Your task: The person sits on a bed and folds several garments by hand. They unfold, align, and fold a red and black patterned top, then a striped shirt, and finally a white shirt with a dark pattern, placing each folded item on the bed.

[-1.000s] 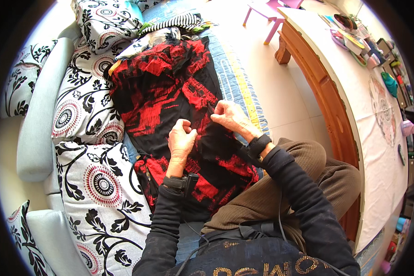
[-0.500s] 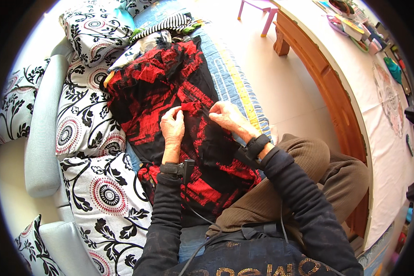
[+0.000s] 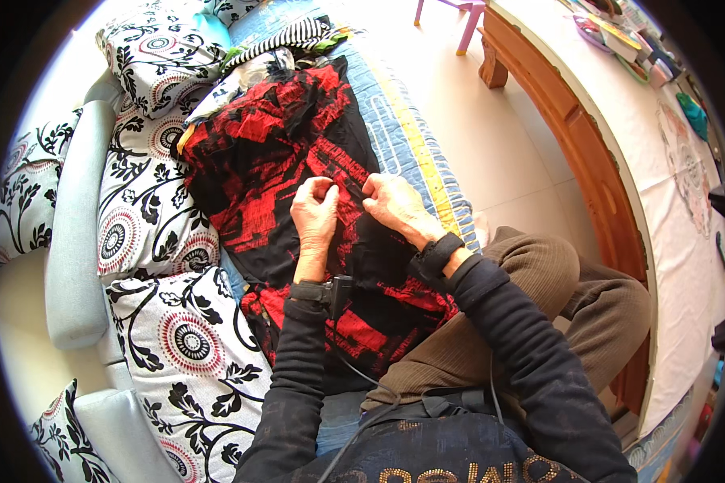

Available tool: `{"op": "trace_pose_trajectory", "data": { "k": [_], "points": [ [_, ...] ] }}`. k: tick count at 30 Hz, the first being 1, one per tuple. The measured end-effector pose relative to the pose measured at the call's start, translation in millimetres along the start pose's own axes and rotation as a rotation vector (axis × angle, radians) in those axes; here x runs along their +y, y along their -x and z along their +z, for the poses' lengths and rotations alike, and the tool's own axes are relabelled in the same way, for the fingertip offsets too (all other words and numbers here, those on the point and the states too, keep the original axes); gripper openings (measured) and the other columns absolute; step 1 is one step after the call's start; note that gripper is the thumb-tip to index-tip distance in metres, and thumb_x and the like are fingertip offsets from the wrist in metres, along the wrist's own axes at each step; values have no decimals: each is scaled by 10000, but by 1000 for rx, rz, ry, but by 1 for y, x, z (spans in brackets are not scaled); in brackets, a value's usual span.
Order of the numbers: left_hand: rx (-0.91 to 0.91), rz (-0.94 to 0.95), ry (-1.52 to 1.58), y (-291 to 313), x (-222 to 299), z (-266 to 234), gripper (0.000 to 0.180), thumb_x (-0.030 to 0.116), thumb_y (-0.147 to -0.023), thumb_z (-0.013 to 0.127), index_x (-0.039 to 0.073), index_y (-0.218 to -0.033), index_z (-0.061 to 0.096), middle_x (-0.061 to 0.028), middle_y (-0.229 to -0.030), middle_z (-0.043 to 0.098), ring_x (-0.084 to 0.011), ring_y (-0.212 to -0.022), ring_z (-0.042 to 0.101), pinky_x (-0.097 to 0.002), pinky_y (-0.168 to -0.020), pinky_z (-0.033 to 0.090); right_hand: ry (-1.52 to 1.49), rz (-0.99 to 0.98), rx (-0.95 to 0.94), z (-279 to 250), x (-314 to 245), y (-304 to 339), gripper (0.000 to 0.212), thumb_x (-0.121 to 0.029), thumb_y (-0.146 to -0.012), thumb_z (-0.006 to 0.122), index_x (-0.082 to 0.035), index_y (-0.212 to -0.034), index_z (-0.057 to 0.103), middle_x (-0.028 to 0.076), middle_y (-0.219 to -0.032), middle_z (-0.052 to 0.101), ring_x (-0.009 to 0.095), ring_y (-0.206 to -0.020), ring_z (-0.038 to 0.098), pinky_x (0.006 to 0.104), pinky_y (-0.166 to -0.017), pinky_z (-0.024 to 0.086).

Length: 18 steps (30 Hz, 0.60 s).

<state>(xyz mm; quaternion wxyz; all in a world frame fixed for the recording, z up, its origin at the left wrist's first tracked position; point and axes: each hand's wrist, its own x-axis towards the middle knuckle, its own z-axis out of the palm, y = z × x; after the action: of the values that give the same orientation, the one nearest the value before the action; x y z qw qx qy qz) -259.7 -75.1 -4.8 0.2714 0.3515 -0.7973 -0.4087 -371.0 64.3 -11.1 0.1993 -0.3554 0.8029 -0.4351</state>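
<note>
Head view. Left hand point(image 3: 314, 211) raised at centre over red-and-black cloth point(image 3: 258, 211); fingers curled inward, thumb drawn up close to the index fingertip. Gap there small; whether the tips meet, or nip a fold of fabric, cannot tell.

Right hand point(image 3: 396, 205) just beside it, knuckles up, fingers bent toward the left hand, thumb tucked near the forefinger. Tips lie against dark fabric in the picture; contact or grip cannot be made out. The two hands near each other, apart, a strip of the cloth showing between.

Cloth spread in front of the person, rumpled, on a blue quilted cover point(image 3: 391, 129) with a yellow band; its near end reaches the brown corduroy trousers point(image 3: 532, 270). Black-and-white striped fabric point(image 3: 294, 39) bunched beyond its far end. Patterned cushion point(image 3: 189, 346) to the left. Black bands on both wrists. Wooden table point(image 3: 572, 133), white-topped, off to the right.
</note>
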Motion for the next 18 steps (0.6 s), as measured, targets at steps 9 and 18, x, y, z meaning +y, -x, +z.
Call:
{"op": "trace_pose_trajectory", "data": {
  "k": [9,18],
  "points": [
    [27,-249,558,7,-11,-40,139,93,-960,711,72,-1093,676,49,-900,649,-44,-737,573,-202,-641,453,-4,-11,-8,4,8,-9,219,-171,-825,679,-36,-994,711,170,-894,722,332,-894,707,428,-787,553],
    [-155,-303,1215,6,22,-64,204,87,-1042,552,24,-1222,625,-44,-1145,684,-168,-1089,650,-352,-1035,497,-549,223,-372,-40,-20,-16,511,-515,-887,763,-66,-1125,717,-2,-1009,706,123,-932,643,316,-762,526]
  ]
}}
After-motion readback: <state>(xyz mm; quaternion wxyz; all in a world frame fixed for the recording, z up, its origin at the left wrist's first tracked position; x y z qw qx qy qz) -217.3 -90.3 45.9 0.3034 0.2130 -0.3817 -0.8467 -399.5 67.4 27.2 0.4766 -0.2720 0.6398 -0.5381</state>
